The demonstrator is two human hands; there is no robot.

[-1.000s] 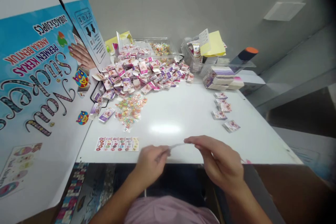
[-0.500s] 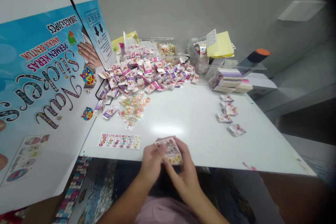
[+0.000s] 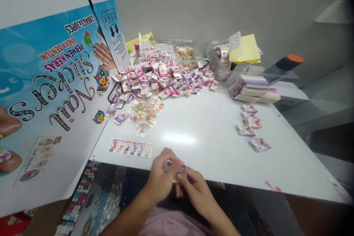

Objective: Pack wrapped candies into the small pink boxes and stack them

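Observation:
A small sheet of nail stickers [image 3: 181, 169] is pinched between my two hands at the table's near edge. My left hand [image 3: 162, 173] has its thumb across the face of the sheet. From the other side, my right hand [image 3: 195, 188] grips the lower right part with thumb and fingers. Much of the sheet is covered, and I cannot tell whether it is folded. Flat on the table to the left lies a longer sticker strip [image 3: 129, 147] with rows of round designs. Beyond it is a heap of small wrapped candies [image 3: 146, 114].
A big pile of small printed boxes [image 3: 166, 77] spreads along the back, before a clear bin of candies [image 3: 184, 51]. Several small boxes [image 3: 246, 130] lie at right, near stacked cartons [image 3: 246, 86]. A large printed carton [image 3: 63, 81] walls the left side.
My hands have drawn lower and closer to me, and the sticker sheet is more covered by the fingers. The view has swung slightly left.

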